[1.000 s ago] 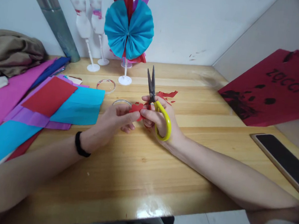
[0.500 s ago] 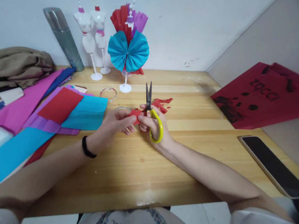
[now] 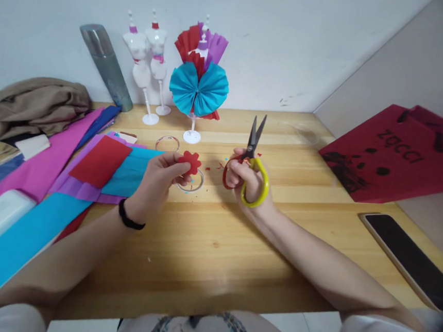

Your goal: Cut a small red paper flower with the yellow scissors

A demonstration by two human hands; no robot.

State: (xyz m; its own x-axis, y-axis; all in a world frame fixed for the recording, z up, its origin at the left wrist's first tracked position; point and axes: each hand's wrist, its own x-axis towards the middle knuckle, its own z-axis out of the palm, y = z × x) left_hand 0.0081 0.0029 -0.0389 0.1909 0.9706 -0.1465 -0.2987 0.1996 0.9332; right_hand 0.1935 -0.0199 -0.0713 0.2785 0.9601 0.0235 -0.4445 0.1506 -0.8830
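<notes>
Between the thumb and fingers of my left hand [image 3: 163,174] is a small red paper flower [image 3: 189,163] with rounded petals. My right hand [image 3: 253,181] grips a pair of scissors [image 3: 251,150] with yellow and red handles; its blades point up and stand slightly apart. The two hands are well apart over the wooden table [image 3: 199,246]. A tape ring [image 3: 200,184] lies under the flower, partly hidden by my left hand. Small red and blue paper scraps [image 3: 221,166] are scattered between the hands.
Coloured paper sheets [image 3: 101,160] lie at the left by a brown cloth [image 3: 32,108]. Along the wall stand a bottle [image 3: 108,68], two bare mannequins [image 3: 140,71] and one in a paper dress [image 3: 199,89]. To the right are a red bag [image 3: 393,155] and a phone [image 3: 407,260].
My hands have drawn apart: the right one has moved right with the scissors, the left one slightly left with the red flower. The whole flower shape now shows.
</notes>
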